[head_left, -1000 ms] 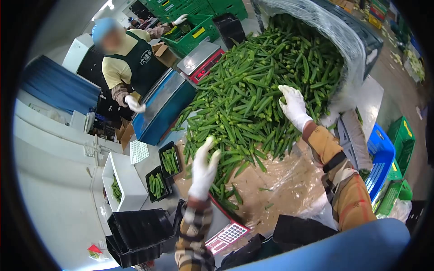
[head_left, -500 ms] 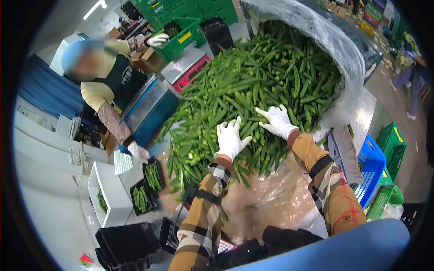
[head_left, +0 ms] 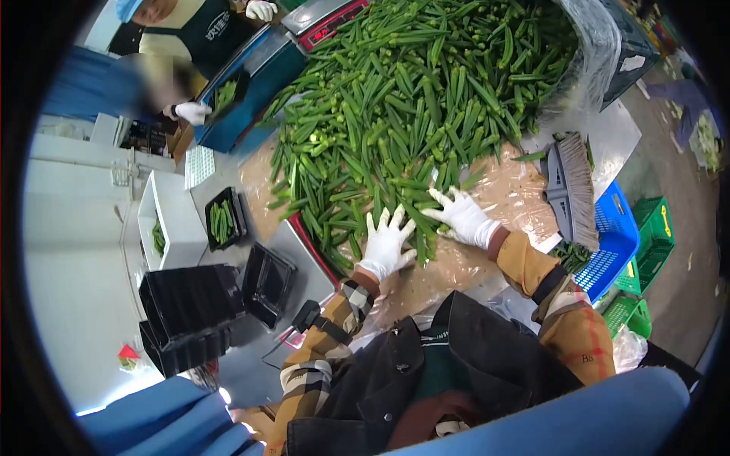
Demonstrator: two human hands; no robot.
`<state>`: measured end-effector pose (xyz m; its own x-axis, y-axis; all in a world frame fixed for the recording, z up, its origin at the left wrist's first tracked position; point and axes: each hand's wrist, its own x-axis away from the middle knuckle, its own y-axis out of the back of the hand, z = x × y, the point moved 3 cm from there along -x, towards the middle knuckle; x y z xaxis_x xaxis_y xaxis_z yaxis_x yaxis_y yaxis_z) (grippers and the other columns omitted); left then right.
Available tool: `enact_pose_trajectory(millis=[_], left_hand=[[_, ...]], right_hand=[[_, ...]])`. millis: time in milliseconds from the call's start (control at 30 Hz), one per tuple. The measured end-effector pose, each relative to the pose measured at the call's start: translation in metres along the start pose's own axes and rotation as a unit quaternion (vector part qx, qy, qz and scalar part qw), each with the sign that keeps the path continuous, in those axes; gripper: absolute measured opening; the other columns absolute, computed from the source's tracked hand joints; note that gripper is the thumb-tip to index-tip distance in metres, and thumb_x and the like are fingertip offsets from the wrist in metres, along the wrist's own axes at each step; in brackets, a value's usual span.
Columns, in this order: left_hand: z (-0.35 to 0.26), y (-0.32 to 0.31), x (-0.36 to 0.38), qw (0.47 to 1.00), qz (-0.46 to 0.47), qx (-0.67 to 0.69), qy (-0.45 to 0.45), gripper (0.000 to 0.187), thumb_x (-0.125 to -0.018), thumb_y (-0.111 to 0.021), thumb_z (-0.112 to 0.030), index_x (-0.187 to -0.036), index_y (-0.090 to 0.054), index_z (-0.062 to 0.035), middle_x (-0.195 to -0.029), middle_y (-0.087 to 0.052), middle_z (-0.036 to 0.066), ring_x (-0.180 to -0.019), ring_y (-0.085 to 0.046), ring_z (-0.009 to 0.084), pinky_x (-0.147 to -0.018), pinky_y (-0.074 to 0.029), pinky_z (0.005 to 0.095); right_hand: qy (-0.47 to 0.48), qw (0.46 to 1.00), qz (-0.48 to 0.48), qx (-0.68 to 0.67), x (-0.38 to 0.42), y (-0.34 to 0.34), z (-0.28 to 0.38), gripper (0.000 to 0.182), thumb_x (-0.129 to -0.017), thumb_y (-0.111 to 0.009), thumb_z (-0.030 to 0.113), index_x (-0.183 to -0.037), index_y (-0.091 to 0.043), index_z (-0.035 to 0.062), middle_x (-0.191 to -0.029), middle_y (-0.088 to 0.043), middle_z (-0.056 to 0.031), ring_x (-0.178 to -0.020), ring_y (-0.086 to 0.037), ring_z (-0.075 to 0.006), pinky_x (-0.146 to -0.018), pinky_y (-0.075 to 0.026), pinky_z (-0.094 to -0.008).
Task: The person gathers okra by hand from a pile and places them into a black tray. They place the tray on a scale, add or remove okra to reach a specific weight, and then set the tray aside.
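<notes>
A large heap of green okra (head_left: 411, 99) covers the far half of the worktable. At its near edge rests my left hand (head_left: 386, 242), in a white glove, fingers spread and touching the nearest pods. Just to the right is my right hand (head_left: 465, 216), also gloved; its fingers are apart, with the tips at the okra. Neither hand grips anything. Brown plastic film (head_left: 441, 277) lies beneath and beside both hands.
A co-worker at upper left holds a black tray of okra (head_left: 226, 97) near a scale (head_left: 325, 29). Left stand another okra tray (head_left: 221, 220), a black tray (head_left: 268, 287), stacked black trays (head_left: 190, 300) and a white bin (head_left: 179, 220). Right are a broom head (head_left: 569, 190) and blue crate (head_left: 620, 247).
My view has tilted down. Both hands have drawn back toward me to the heap's near edge, fingers still spread. The co-worker has lifted an okra tray from the table.
</notes>
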<state>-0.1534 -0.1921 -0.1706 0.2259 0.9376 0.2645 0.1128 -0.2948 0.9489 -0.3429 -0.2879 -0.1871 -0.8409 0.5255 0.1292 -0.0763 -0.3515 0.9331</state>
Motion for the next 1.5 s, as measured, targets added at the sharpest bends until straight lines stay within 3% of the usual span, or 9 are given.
enact_pose_trajectory(millis=[200,333,500,633,833,900,1000,1100,1500], left_hand=[[-0.038,-0.027,0.078,0.998,0.026,0.045,0.03,0.075,-0.079,-0.072,-0.04,-0.147,-0.044,-0.0239,-0.153,-0.037,0.013,-0.143,-0.024,0.0454,-0.111,-0.01,0.0729],[-0.041,-0.052,0.12,0.988,-0.05,0.13,0.073,0.067,-0.085,-0.067,-0.032,-0.147,-0.044,-0.0204,-0.156,-0.035,0.008,-0.146,-0.018,0.0429,-0.112,-0.008,0.0711],[-0.027,-0.045,0.152,0.911,-0.257,0.298,0.121,0.034,-0.089,-0.063,-0.005,-0.123,-0.065,-0.0044,-0.128,-0.064,0.013,-0.126,-0.054,0.0342,-0.109,-0.041,0.0377],[0.003,-0.064,0.156,0.741,-0.306,0.55,0.234,0.028,-0.095,-0.059,-0.001,-0.122,-0.063,0.0029,-0.123,-0.066,0.013,-0.115,-0.061,0.0195,-0.101,-0.046,0.0304],[-0.009,-0.042,0.145,0.72,-0.33,0.558,0.246,0.029,-0.094,-0.063,-0.003,-0.122,-0.063,0.0032,-0.12,-0.066,0.012,-0.111,-0.062,0.0179,-0.098,-0.047,0.0296],[-0.026,-0.05,0.151,0.698,-0.314,0.587,0.265,0.029,-0.094,-0.063,-0.003,-0.122,-0.063,0.0033,-0.12,-0.066,0.012,-0.111,-0.062,0.0183,-0.097,-0.048,0.0298],[-0.043,-0.045,0.167,0.75,-0.3,0.527,0.265,0.027,-0.094,-0.062,-0.002,-0.12,-0.064,0.0034,-0.119,-0.066,0.012,-0.11,-0.063,0.0174,-0.096,-0.049,0.0293],[-0.046,-0.045,0.185,0.727,-0.306,0.542,0.291,0.026,-0.094,-0.061,0.0,-0.119,-0.065,0.0028,-0.117,-0.067,0.011,-0.109,-0.063,0.0164,-0.096,-0.049,0.0288],[-0.042,-0.067,0.202,0.707,-0.308,0.551,0.319,0.025,-0.095,-0.06,-0.001,-0.119,-0.063,0.0037,-0.115,-0.067,0.009,-0.104,-0.063,0.014,-0.093,-0.05,0.0275]], right_hand=[[0.009,0.999,0.018,0.05,0.061,-0.003,0.035,0.064,-0.075,-0.076,0.029,-0.136,-0.057,0.0271,-0.156,-0.032,-0.0126,-0.14,-0.029,-0.0437,-0.113,-0.017,-0.0669],[-0.061,0.997,-0.047,0.003,0.105,-0.002,0.012,0.066,-0.074,-0.076,0.024,-0.137,-0.056,0.0276,-0.154,-0.036,-0.013,-0.142,-0.03,-0.0429,-0.116,-0.018,-0.0605],[-0.154,0.967,-0.154,-0.133,0.146,-0.019,-0.007,0.047,-0.084,-0.065,0.009,-0.13,-0.061,0.0161,-0.134,-0.058,-0.0136,-0.127,-0.049,-0.0354,-0.109,-0.036,-0.0429],[-0.247,0.923,-0.173,-0.237,0.139,-0.018,-0.004,0.031,-0.086,-0.066,0.01,-0.116,-0.071,0.0167,-0.105,-0.07,-0.014,-0.097,-0.066,-0.0307,-0.088,-0.052,-0.0364],[-0.185,0.901,-0.259,-0.295,0.039,0.001,0.007,0.027,-0.087,-0.068,0.007,-0.113,-0.072,0.0123,-0.103,-0.072,-0.0129,-0.091,-0.07,-0.0249,-0.082,-0.053,-0.0308],[-0.197,0.897,-0.224,-0.327,-0.003,-0.006,0.002,0.028,-0.086,-0.07,0.023,-0.114,-0.071,0.0176,-0.106,-0.07,-0.0126,-0.097,-0.067,-0.03,-0.085,-0.053,-0.0362],[-0.221,0.954,-0.098,-0.179,-0.049,0.012,0.024,0.055,-0.08,-0.076,0.033,-0.129,-0.06,0.0135,-0.113,-0.068,-0.0149,-0.101,-0.066,-0.032,-0.088,-0.052,-0.0399],[-0.26,0.957,-0.035,-0.127,-0.081,-0.001,0.029,0.078,-0.078,-0.077,0.037,-0.142,-0.044,0.0073,-0.109,-0.068,-0.021,-0.1,-0.066,-0.0349,-0.087,-0.053,-0.0424],[-0.314,0.927,-0.064,-0.195,-0.135,0.011,0.019,0.054,-0.074,-0.069,0.04,-0.113,-0.063,0.004,-0.106,-0.07,-0.0202,-0.101,-0.068,-0.0348,-0.088,-0.052,-0.0421]])
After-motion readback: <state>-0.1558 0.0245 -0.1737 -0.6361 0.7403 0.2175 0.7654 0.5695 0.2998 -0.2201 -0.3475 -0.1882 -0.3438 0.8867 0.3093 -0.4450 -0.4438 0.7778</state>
